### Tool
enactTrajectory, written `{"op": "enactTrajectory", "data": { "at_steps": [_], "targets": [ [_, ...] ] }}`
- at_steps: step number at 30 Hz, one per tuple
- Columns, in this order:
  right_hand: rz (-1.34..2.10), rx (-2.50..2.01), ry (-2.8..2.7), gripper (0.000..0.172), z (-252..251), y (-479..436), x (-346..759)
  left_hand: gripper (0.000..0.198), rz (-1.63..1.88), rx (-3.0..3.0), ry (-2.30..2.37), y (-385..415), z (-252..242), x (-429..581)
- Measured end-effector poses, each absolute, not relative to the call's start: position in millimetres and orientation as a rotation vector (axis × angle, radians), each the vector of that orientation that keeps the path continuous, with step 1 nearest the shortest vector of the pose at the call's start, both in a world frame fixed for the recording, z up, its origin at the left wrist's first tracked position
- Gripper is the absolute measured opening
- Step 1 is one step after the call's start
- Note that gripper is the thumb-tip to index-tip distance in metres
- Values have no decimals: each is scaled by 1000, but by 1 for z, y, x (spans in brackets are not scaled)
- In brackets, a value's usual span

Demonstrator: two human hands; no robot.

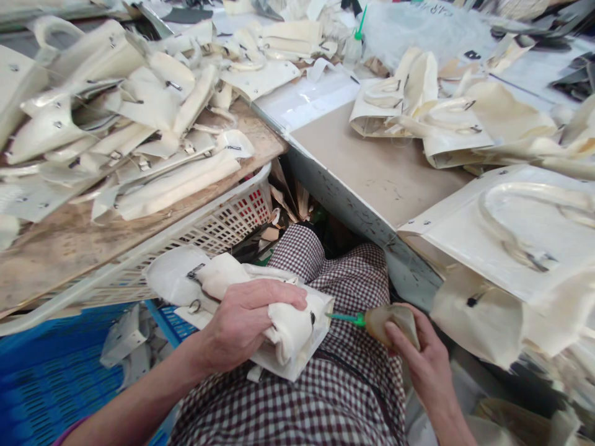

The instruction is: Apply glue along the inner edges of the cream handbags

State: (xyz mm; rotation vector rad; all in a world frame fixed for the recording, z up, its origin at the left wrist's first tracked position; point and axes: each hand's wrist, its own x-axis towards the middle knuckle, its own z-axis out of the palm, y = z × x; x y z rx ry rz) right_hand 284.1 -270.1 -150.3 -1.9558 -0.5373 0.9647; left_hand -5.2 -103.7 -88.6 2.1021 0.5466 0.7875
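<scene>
Across my lap lies a cream bag piece [302,322] with small metal fittings, partly folded. My left hand [246,319] is wrapped over it, pressing the fold down. In my right hand [421,347] is a squeeze glue bottle [390,323], brownish and soft, with a green nozzle. The nozzle points left, its tip at or very near the right edge of the bag piece; whether it touches I cannot tell. A checked apron [325,396] covers my lap under the work.
Cream bag parts [153,118] pile on the wooden board at left. More cream bags [525,223] lie on the right table [362,161]. A white basket [223,217] and a blue crate [51,371] stand at left. Another green-tipped bottle [356,46] stands at the back.
</scene>
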Motion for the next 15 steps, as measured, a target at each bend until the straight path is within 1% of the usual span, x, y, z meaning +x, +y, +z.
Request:
{"op": "enactTrajectory", "data": {
  "at_steps": [2,7,12,15],
  "targets": [
    [1023,-1931,-515,65,-149,-273,285,25,789,2101,541,-104,-88,-5],
    [945,-1942,-463,65,-150,-279,282,27,793,2073,558,-103,-89,-6],
    [1045,-1893,-383,64,-151,-285,278,25,773,2031,574,-106,-91,-9],
    [1010,-1908,-310,63,-149,-287,279,26,773,2000,601,-106,-91,-9]
  ]
}}
